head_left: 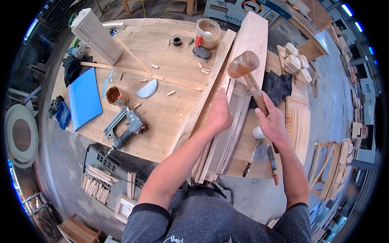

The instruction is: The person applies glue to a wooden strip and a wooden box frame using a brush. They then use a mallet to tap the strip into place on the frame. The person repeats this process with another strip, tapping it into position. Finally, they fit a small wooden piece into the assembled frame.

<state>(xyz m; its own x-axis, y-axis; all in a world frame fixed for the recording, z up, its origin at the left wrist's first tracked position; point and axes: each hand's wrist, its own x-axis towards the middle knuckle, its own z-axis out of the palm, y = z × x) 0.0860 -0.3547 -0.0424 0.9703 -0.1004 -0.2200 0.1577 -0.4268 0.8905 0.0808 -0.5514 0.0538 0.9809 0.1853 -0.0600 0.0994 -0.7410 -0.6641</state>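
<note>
My right hand point(271, 121) is wrapped round the handle of a mallet point(244, 64) with a worn amber-brown head. The mallet head is raised over a long pale wooden workpiece point(252, 36), beyond my left fingertips. My left hand point(220, 112) is closed at the edge of the work, fingers pointing away from me. A small pale tip shows at its fingertips, too hidden to name. Grooved wooden strips point(221, 154) run under and beside my left hand toward my body. A long thin board point(210, 83) lies along their left side.
On the left of the worktable point(162, 125) lie a nail gun point(131, 127), a glue cup point(116, 96), a blue sheet point(86, 99) and several loose dowels point(171, 92). A clear tub point(208, 33) stands at the back. A file point(272, 162) and a thin-bladed tool point(248, 164) lie at right.
</note>
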